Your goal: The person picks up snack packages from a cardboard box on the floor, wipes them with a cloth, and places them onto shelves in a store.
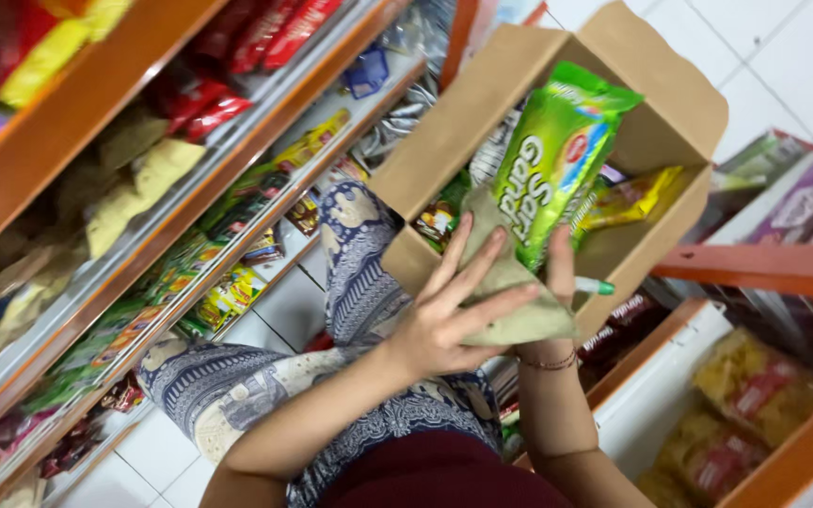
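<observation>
My left hand [454,306] lies flat with fingers spread on a beige cloth [519,315], pressing it against the lower end of a green snack packet [557,155]. My right hand [560,268], with a thin bracelet at the wrist, is mostly hidden behind the cloth; only the thumb shows. It grips the packet from below, and a green-and-white pen [595,285] sticks out beside it. The packet stands upright over an open cardboard box [482,122] that rests on my knee and holds more packets, among them a yellow one [637,198].
Orange-edged shop shelves [143,85] full of snack packets run along the left. Another orange shelf [764,268] with bagged goods stands on the right. My patterned trouser legs [237,386] rest over a white tiled floor [783,56].
</observation>
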